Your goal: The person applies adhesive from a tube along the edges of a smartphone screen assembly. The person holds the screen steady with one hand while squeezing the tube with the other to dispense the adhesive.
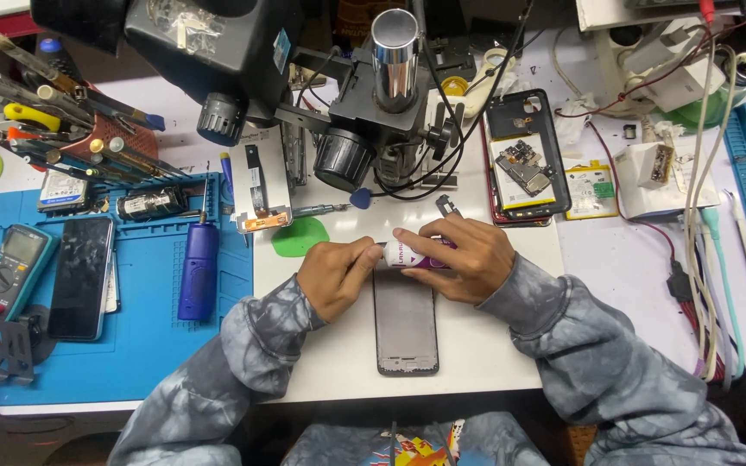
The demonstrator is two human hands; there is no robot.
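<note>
White-purple tube, one, gripped by both hands: left, right; one phone frame beneath

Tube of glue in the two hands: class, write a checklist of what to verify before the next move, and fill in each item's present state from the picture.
1. Tube gripped by both hands: ok. The left hand pinches one end, the right hand wraps the body.
2. Cap on or off: cannot tell, the left fingers cover that end.
3. Phone frame lying flat on the white table, right below the tube: ok.
4. Frame surface clean: cannot tell at this size.
5. Space around the frame free of loose parts: ok; the opened phone lies apart, farther back.
6. Microscope not over the frame: ok.
</note>
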